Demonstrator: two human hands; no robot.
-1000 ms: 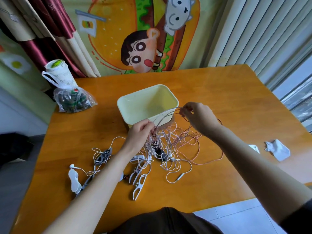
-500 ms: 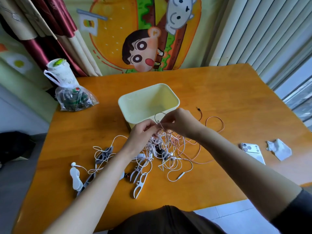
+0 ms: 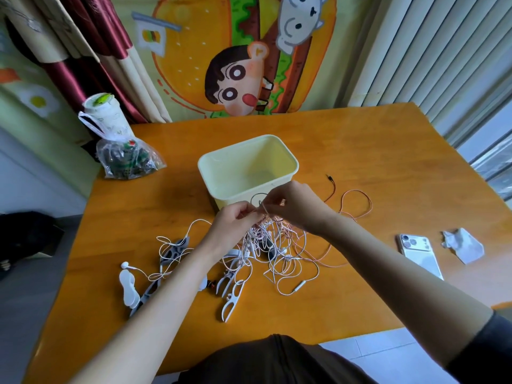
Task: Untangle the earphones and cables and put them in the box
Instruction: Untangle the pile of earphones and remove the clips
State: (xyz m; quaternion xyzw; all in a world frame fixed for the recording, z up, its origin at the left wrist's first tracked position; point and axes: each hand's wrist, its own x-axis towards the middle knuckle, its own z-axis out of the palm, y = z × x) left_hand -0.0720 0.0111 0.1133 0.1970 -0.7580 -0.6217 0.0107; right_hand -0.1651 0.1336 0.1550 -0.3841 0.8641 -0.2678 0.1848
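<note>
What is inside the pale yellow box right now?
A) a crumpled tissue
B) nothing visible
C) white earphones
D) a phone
B: the box shows only its bare inside, while the cable tangle lies on the table in front of it, pinched by the left hand and right hand.

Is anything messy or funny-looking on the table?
Yes. The earphones and cables lie in one knotted heap in front of the empty box, with a white clip among the wires. The left hand and right hand pinch strands at its top. A crumpled white paper lies off to the right.
</note>
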